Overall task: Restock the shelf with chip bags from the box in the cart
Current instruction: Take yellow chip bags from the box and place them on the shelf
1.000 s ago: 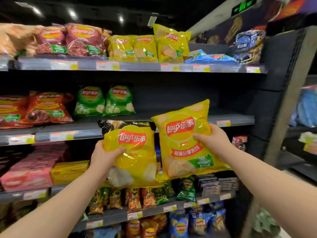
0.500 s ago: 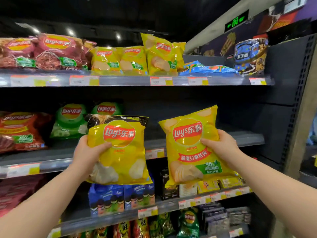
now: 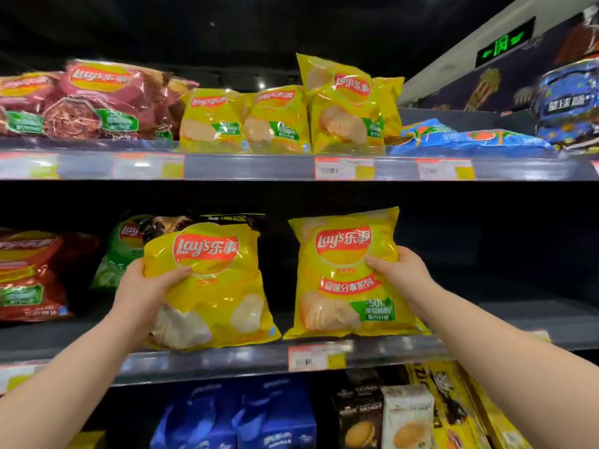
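Observation:
My left hand (image 3: pixel 142 291) grips a yellow chip bag with a black top (image 3: pixel 214 286) by its left edge. In my right hand (image 3: pixel 400 270) is a plain yellow chip bag (image 3: pixel 343 280), held by its right edge. Both bags stand upright over the front of the middle shelf (image 3: pixel 252 356), their lower edges at or just above the shelf board. A dark gap on the shelf separates the two bags. The cart and the box are out of view.
Green (image 3: pixel 116 254) and red (image 3: pixel 29 273) chip bags stand at the left of the middle shelf. On the top shelf (image 3: pixel 246 166) sit maroon, yellow and blue bags. Blue and other boxes fill the shelf below. The shelf's right part is dark and bare.
Both hands have carried their bags up and forward onto the middle shelf. The view has tilted up, so the shelves sit lower in the frame.

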Tool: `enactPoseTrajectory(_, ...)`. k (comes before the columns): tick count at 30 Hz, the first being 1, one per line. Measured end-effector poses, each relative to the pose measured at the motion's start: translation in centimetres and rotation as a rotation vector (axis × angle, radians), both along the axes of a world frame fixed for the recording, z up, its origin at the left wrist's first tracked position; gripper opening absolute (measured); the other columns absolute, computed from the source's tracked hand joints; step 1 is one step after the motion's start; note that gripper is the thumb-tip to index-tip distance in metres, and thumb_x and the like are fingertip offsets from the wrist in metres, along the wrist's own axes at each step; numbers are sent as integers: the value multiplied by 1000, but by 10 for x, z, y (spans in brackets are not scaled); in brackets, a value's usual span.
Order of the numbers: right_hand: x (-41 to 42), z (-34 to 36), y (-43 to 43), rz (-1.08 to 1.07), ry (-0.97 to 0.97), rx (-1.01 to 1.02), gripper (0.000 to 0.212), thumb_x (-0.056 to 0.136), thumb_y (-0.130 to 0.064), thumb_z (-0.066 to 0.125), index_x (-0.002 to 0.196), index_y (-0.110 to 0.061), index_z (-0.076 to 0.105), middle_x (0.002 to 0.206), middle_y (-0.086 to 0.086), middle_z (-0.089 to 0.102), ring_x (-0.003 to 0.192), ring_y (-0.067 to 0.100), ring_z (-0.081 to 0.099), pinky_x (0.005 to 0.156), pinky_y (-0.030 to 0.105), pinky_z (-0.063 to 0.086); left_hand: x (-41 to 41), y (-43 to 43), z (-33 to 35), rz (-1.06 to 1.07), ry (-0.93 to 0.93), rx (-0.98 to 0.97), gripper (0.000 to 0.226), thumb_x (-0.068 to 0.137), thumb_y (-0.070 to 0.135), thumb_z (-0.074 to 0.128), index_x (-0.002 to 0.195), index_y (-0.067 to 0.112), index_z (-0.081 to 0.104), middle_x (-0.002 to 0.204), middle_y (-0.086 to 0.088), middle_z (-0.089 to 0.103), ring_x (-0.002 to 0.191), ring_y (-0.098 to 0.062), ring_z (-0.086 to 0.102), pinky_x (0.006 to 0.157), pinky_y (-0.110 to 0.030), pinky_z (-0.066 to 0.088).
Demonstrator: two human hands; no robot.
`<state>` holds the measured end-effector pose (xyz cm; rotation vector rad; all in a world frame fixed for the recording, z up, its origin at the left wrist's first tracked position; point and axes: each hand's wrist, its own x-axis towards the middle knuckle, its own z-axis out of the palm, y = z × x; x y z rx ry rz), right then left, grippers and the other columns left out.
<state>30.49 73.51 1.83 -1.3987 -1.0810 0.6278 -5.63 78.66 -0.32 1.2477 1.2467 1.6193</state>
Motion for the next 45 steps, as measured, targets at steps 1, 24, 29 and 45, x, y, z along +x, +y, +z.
enactPoseTrajectory(1, 0, 1, 12, 10, -2, 11, 42, 80, -25, 74, 117, -13, 57, 107, 10, 69, 92, 29, 69, 87, 50, 54, -3, 3, 0, 29, 1, -6, 57, 71, 24, 81, 118, 16, 50, 117, -14, 63, 100, -38, 63, 89, -58, 50)
enactPoseTrajectory(24, -2, -19, 225, 289, 37, 54, 54, 83, -26, 70, 131, -13, 49, 125, 17, 60, 112, 38, 59, 97, 53, 47, 35, 19, -3, 309, -128, 58, 59, 79, 12, 73, 131, 9, 44, 114, -13, 62, 94, -31, 63, 67, -39, 52)
enactPoseTrajectory(29, -9, -32, 244, 321, 57, 22, 56, 85, -24, 68, 134, -11, 44, 127, 18, 58, 114, 38, 57, 97, 53, 47, 43, 21, -1, 311, -126, 68, 57, 78, 12, 74, 128, 11, 46, 113, -13, 63, 94, -31, 64, 69, -40, 53)
enactPoseTrajectory(45, 14, -2, 217, 281, -257, 27, 70, 81, -39, 70, 139, -16, 41, 136, 12, 51, 120, 33, 54, 97, 40, 47, 88, 49, 7, 150, -165, 85, 39, 78, 9, 73, 108, 17, 50, 109, -12, 65, 95, -32, 66, 75, -44, 55)
